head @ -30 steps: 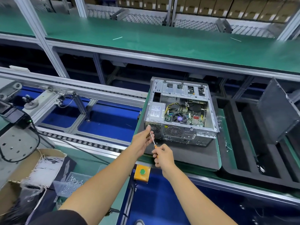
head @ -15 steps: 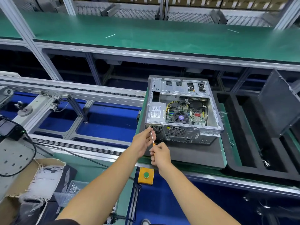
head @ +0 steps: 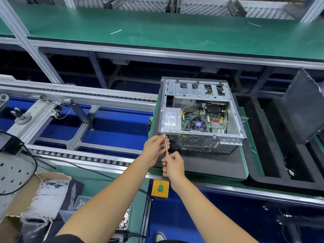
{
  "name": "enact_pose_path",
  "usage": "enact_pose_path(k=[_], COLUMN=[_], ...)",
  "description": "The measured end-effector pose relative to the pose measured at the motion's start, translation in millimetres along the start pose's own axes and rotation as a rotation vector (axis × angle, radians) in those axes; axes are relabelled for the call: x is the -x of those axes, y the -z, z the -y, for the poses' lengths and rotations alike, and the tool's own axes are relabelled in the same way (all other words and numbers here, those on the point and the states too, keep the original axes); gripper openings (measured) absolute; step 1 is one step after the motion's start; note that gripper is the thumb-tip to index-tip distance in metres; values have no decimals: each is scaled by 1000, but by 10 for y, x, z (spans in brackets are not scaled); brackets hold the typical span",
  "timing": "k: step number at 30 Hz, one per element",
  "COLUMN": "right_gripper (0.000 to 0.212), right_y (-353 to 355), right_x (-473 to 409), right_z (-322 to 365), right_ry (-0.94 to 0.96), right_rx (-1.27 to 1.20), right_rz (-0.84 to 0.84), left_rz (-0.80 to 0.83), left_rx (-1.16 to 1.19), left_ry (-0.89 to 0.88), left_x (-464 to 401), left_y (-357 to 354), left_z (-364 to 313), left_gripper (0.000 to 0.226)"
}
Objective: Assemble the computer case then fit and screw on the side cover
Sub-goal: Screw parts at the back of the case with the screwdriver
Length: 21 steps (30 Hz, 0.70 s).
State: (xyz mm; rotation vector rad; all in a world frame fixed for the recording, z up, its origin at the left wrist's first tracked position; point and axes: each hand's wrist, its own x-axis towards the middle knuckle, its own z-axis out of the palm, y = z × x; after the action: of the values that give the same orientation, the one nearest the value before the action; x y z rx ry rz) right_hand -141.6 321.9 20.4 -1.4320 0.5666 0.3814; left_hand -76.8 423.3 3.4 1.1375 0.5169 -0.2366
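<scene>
An open computer case (head: 233, 120) lies on its side on a dark foam pad (head: 210, 163), its motherboard and fan exposed. My right hand (head: 173, 166) grips the orange handle of a thin screwdriver (head: 166, 145). The tip points up at the case's near-left rear corner. My left hand (head: 155, 148) pinches the shaft close to the tip, beside the corner. A dark side cover (head: 305, 104) leans upright at the far right.
A yellow box with a green button (head: 160, 188) sits below my hands. At lower left stand a torn cardboard box (head: 26, 199) and a clear tray of screws (head: 79, 204). A black foam tray (head: 273, 155) lies right of the case. Conveyor rails (head: 78, 99) run left.
My head has tilted down, so the case sits slightly higher and nearer in view. Both hands stay at the case's near-left corner with the screwdriver; the right hand has shifted a little on the handle.
</scene>
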Motion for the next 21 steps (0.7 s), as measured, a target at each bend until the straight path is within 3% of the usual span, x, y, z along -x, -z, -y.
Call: enact_pose_path(k=[8,16,21], right_gripper=[8,12,27], right_y=[-21,-101,-123], right_x=[-39,-20,-10], right_z=[-11,-2,19], right_ry=[-33,-185,-272], right_rx=[-43,-204,-238], right_rz=[9,-12,45], left_rz=[-29,177,105], left_rx=[-6,-73,-116], left_ry=[-28,53,47], left_x=[17,122,134], left_y=[-17,48,30], left_z=[14,-111,-216], left_gripper=[21,24,20])
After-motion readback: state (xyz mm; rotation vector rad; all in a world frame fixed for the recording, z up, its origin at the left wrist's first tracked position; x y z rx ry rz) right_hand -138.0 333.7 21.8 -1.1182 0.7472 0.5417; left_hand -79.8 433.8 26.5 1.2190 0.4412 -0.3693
